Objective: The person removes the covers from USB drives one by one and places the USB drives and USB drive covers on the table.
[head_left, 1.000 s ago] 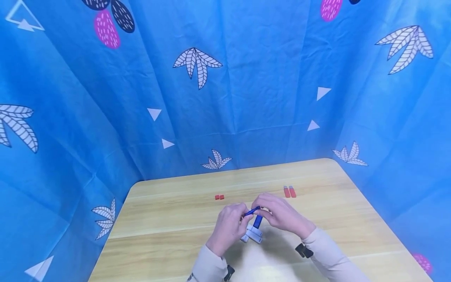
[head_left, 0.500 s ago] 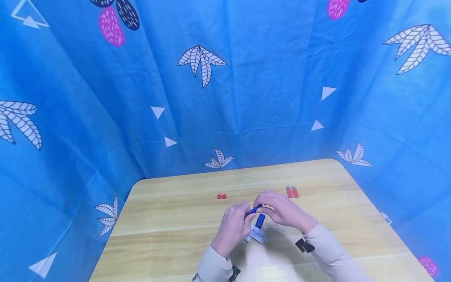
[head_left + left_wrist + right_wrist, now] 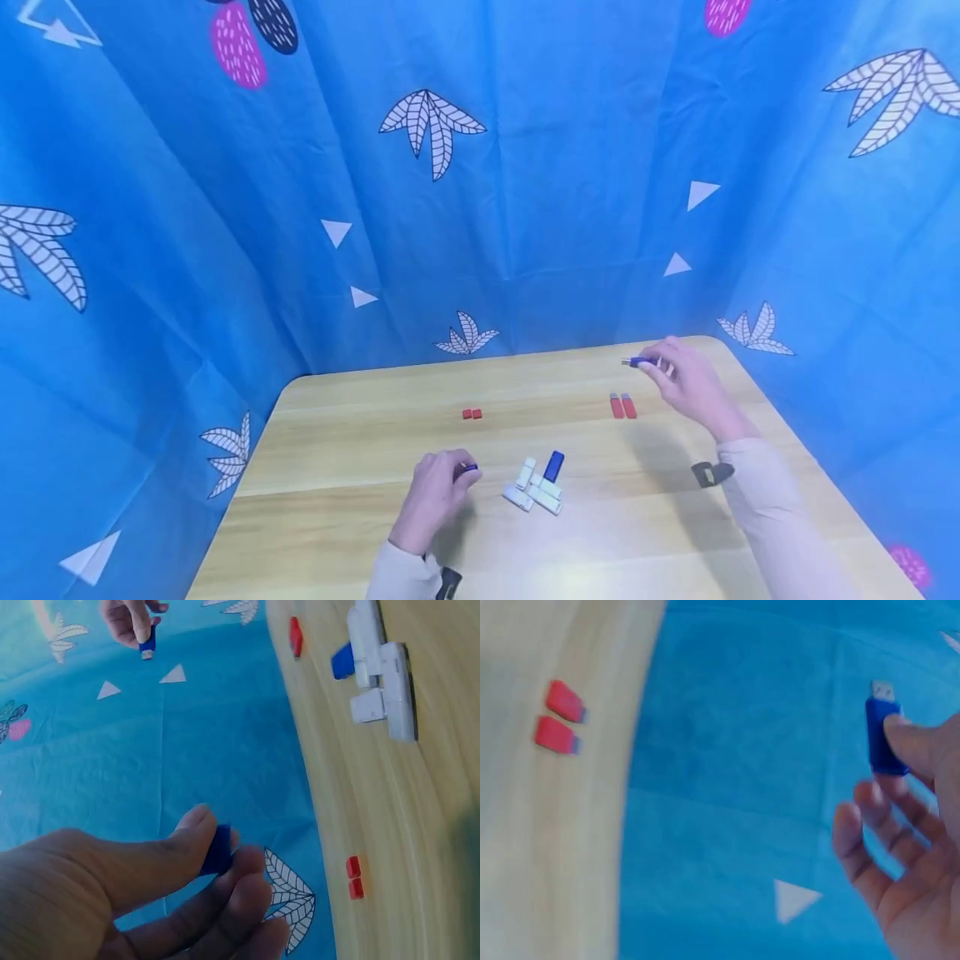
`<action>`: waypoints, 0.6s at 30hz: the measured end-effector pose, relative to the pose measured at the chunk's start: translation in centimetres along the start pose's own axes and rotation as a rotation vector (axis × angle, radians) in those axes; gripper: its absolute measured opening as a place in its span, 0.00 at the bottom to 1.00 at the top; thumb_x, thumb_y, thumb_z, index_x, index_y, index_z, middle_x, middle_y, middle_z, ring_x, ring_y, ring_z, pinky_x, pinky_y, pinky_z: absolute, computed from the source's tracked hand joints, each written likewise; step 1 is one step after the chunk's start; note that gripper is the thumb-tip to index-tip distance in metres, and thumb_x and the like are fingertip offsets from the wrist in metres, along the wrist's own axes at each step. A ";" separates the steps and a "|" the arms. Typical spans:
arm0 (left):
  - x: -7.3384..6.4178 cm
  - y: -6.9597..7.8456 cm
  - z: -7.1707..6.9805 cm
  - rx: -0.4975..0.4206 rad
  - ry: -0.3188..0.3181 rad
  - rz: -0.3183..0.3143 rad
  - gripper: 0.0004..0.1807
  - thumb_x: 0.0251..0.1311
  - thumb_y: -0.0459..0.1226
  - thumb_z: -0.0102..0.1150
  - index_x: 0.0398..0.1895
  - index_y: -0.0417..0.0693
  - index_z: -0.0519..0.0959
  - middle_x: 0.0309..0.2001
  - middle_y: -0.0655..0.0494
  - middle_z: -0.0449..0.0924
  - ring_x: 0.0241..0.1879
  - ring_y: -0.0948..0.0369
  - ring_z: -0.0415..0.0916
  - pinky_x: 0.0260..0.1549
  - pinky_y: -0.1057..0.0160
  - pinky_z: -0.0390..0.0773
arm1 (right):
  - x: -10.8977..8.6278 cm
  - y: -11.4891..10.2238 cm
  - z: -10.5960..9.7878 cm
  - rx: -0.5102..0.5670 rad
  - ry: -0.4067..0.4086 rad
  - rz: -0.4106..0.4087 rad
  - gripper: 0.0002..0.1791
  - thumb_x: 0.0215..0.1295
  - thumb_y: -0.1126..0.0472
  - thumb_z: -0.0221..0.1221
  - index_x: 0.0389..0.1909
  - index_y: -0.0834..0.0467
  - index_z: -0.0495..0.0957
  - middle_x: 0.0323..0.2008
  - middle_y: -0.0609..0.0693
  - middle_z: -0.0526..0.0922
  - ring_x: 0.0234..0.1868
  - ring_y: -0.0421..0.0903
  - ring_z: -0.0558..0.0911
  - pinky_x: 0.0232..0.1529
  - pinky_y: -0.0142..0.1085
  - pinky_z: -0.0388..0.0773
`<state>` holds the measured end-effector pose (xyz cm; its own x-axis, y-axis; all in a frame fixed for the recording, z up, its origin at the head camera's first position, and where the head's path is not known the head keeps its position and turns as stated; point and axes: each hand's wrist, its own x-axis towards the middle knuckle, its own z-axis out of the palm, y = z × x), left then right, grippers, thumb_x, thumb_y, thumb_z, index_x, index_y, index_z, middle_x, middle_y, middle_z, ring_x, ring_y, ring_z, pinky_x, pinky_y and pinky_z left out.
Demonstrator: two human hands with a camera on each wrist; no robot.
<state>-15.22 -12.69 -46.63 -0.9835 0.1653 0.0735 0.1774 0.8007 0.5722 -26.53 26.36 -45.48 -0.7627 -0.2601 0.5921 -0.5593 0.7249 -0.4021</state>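
Observation:
My right hand [image 3: 693, 387] pinches a blue USB stick [image 3: 877, 746] whose metal plug is bare, held up at the far right of the table. In the right wrist view the thumb lies across the stick and the other fingers are spread below. My left hand [image 3: 431, 496] pinches a small blue cap [image 3: 218, 852] between thumb and forefinger, left of the table's middle. Another blue USB stick [image 3: 554, 466] lies beside several white USB sticks [image 3: 546, 502] between the hands.
Two red USB sticks [image 3: 622, 406] with plugs showing lie side by side at the back right. Two red caps [image 3: 472, 414] sit together further left. Blue patterned curtain [image 3: 562, 208] surrounds the wooden table [image 3: 337, 450] at the back and sides.
My hands were together over the white sticks, both on one blue USB stick. Now they are apart: the right has moved to the back right with the stick, the left leftward with the cap.

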 end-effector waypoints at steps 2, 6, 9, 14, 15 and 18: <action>0.2 -0.5 0.0 -0.003 0.033 0.062 0.05 0.63 0.37 0.66 0.39 0.48 0.88 0.34 0.54 0.90 0.37 0.57 0.81 0.40 0.55 0.79 | 0.1 0.5 0.9 0.003 -0.038 0.086 0.05 0.65 0.65 0.65 0.40 0.59 0.83 0.29 0.51 0.81 0.28 0.41 0.74 0.28 0.32 0.71; 0.5 -0.5 0.5 0.028 0.084 0.125 0.10 0.63 0.34 0.65 0.46 0.44 0.88 0.36 0.51 0.90 0.36 0.56 0.84 0.39 0.56 0.82 | -0.4 0.4 3.6 0.060 -0.149 0.326 0.07 0.69 0.61 0.63 0.42 0.61 0.83 0.26 0.52 0.82 0.23 0.40 0.74 0.24 0.33 0.69; 0.5 -0.3 0.8 0.063 0.108 0.116 0.14 0.64 0.31 0.63 0.52 0.41 0.85 0.34 0.51 0.86 0.33 0.59 0.81 0.35 0.60 0.80 | -0.7 0.3 5.4 0.118 -0.230 0.511 0.08 0.68 0.61 0.62 0.40 0.63 0.82 0.26 0.55 0.85 0.21 0.42 0.75 0.22 0.34 0.70; 0.7 -0.3 1.0 0.111 0.142 0.125 0.19 0.64 0.27 0.60 0.59 0.39 0.81 0.37 0.52 0.81 0.35 0.61 0.78 0.37 0.62 0.82 | -1.1 0.4 7.9 0.171 -0.324 0.749 0.12 0.68 0.57 0.62 0.37 0.64 0.82 0.29 0.59 0.88 0.22 0.45 0.79 0.24 0.35 0.76; 0.8 -0.3 1.1 0.118 0.150 0.135 0.19 0.65 0.27 0.60 0.59 0.39 0.81 0.37 0.52 0.81 0.35 0.61 0.78 0.37 0.62 0.82 | -1.2 0.4 8.3 0.178 -0.335 0.781 0.13 0.68 0.56 0.62 0.34 0.63 0.82 0.28 0.59 0.88 0.22 0.45 0.80 0.25 0.35 0.76; 1.0 -0.3 1.2 0.106 0.172 0.140 0.18 0.65 0.28 0.59 0.58 0.38 0.81 0.38 0.50 0.82 0.36 0.59 0.80 0.39 0.60 0.84 | -1.5 0.3 9.3 0.190 -0.365 0.854 0.15 0.69 0.55 0.62 0.26 0.61 0.81 0.24 0.56 0.86 0.19 0.47 0.81 0.25 0.35 0.78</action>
<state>-16.24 -12.11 -47.73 -0.9389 0.1859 0.2898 0.3066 0.8344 0.4581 -28.55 21.06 -53.00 -0.9749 0.1041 -0.1969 0.2162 0.6545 -0.7245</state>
